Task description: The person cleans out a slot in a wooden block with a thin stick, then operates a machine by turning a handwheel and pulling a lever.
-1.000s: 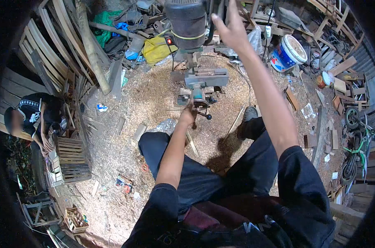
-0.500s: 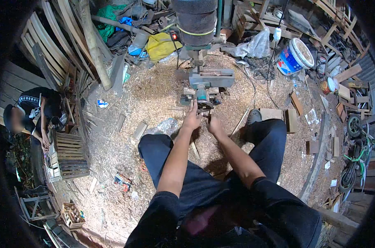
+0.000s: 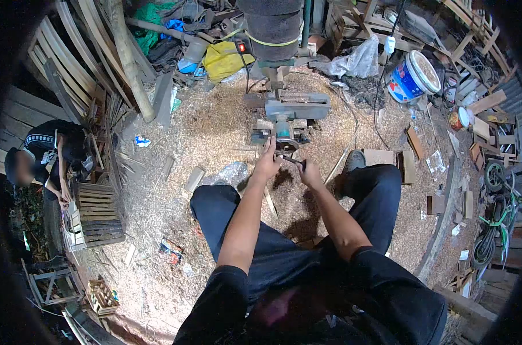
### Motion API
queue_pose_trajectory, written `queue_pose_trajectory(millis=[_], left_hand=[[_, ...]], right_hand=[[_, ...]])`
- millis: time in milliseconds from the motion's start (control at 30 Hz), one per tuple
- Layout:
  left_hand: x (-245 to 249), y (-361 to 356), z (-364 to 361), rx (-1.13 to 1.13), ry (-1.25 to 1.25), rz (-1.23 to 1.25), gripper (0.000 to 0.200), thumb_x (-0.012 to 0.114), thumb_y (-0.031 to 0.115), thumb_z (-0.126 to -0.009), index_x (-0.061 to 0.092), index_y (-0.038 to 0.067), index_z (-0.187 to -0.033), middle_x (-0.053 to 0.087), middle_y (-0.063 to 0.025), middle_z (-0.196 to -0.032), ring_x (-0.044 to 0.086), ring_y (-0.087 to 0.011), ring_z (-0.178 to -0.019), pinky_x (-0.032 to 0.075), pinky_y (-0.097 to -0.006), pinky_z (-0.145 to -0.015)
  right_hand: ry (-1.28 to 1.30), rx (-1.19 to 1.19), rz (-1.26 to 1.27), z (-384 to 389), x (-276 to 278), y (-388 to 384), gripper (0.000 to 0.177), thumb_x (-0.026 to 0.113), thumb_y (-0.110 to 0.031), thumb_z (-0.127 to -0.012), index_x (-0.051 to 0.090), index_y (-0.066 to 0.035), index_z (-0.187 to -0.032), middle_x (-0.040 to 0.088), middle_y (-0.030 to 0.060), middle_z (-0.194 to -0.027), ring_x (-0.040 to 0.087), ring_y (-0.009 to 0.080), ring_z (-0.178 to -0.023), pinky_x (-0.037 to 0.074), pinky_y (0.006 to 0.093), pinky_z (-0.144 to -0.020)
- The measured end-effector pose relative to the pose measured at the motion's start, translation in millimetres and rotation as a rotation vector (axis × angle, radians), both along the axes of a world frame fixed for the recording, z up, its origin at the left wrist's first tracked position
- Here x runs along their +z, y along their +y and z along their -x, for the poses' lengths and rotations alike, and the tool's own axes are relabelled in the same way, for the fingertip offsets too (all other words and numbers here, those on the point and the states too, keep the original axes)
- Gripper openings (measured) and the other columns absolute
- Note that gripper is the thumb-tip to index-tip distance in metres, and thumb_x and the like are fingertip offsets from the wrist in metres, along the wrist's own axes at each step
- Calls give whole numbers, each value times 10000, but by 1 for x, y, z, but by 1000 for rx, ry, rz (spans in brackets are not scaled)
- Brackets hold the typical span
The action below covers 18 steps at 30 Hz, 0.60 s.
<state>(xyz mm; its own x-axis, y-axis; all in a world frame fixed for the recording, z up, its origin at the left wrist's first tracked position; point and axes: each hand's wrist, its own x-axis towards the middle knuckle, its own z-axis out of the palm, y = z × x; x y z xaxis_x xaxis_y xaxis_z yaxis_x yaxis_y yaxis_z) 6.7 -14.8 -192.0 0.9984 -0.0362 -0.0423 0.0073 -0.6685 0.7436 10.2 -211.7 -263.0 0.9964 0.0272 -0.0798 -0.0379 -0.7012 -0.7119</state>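
In the head view a bench-like turning machine (image 3: pixel 298 106) stands low in front of me, with a round dark disc (image 3: pixel 287 146) on its near end. My right hand (image 3: pixel 311 174) is closed around the dark handle of a slim rod-shaped tool (image 3: pixel 290 159). The tool slants up and left from that fist, its tip end reaching my left hand below the disc. My left hand (image 3: pixel 267 160) lies just left of the disc, fingers stretched forward, thumb side beside the tool. Whether its thumb presses on the tool is too small to tell.
Wood shavings (image 3: pixel 209 126) cover the ground. Near my right foot lie wooden blocks (image 3: pixel 408 167). A paint bucket (image 3: pixel 413 77) and a cable (image 3: pixel 382 123) are at the right. On the left another person (image 3: pixel 59 152) bends over a slatted wooden crate (image 3: pixel 100 215). A pole (image 3: pixel 131 69) leans behind.
My right hand has shifted right and slightly down, and the tool now lies more sideways, with more of it showing below the disc. My left hand has barely moved.
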Motion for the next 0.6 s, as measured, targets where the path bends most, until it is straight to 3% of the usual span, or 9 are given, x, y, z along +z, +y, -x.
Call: queue_pose_trajectory(millis=[100, 200, 300, 333, 367, 467, 533, 567, 600], left_hand=[[-13, 3, -7, 26, -99, 44, 659, 623, 210, -895, 343, 26, -1463, 400, -276, -1448, 435, -377, -1328, 370, -393, -1093], [40, 14, -29, 95, -104, 103, 531, 629, 222, -904, 487, -15, -1357, 518, -268, -1349, 480, -348, -1301, 382, -390, -1083], [119, 23, -67, 213, -504, 148, 387, 566, 186, -937, 566, -17, -1266, 589, -270, -1243, 551, -389, -1199, 413, -423, -1046], [158, 25, -78, 225, -615, 107, 389, 566, 178, -938, 556, -27, -1269, 587, -274, -1236, 552, -396, -1187, 414, -433, -1037], [194, 26, -92, 220, -772, 53, 413, 579, 181, -929, 538, -36, -1278, 566, -270, -1257, 532, -399, -1201, 406, -438, -1037], [294, 22, -124, 181, -1144, -23, 502, 626, 185, -907, 470, -24, -1335, 477, -245, -1359, 446, -393, -1285, 353, -424, -1082], [339, 14, -145, 101, -1320, -54, 552, 620, 180, -903, 407, 5, -1381, 398, -230, -1420, 379, -401, -1334, 321, -447, -1106], [356, 5, -148, 122, -1253, -72, 548, 607, 212, -905, 430, 1, -1380, 396, -238, -1442, 333, -410, -1368, 284, -450, -1130], [365, -3, -151, 145, -1184, -89, 549, 594, 243, -908, 453, -2, -1379, 394, -247, -1464, 287, -420, -1403, 247, -453, -1154]], right_hand=[[-281, -74, 43, -20, -6, -2, 386, 650, -268, -873, 590, 89, -1005, 632, 302, -883, 620, 448, -875, 494, 509, -789], [-653, -83, -77, -90, 35, -5, 345, 656, -235, -871, 602, 69, -1023, 634, 265, -884, 623, 408, -824, 499, 464, -744], [-462, -62, -231, -132, 190, -3, 369, 648, -186, -866, 561, 79, -1108, 600, 290, -1066, 573, 428, -1007, 449, 474, -876], [-717, -54, -141, -168, 201, -6, 347, 649, -201, -871, 579, 73, -1071, 635, 259, -979, 611, 401, -911, 477, 453, -815], [-747, -2, -391, -190, 246, -1, 372, 646, -240, -879, 581, 71, -1073, 650, 244, -959, 633, 379, -876, 497, 431, -796], [-863, -109, -367, -248, 357, 15, 551, 654, -408, -880, 563, 56, -1162, 651, 253, -1071, 638, 354, -1025, 483, 415, -908], [-1044, -57, -307, -282, 416, 28, 476, 609, -404, -922, 625, 58, -1039, 667, 148, -927, 627, 206, -867, 496, 346, -774], [-736, -66, -419, -270, 453, 35, 700, 553, -523, -930, 484, 41, -1339, 572, 249, -1285, 505, 340, -1267, 385, 385, -1053], [-625, 28, -323, -315, 459, 35, 802, 570, -589, -886, 456, 49, -1360, 546, 258, -1315, 481, 354, -1286, 373, 386, -1064]])
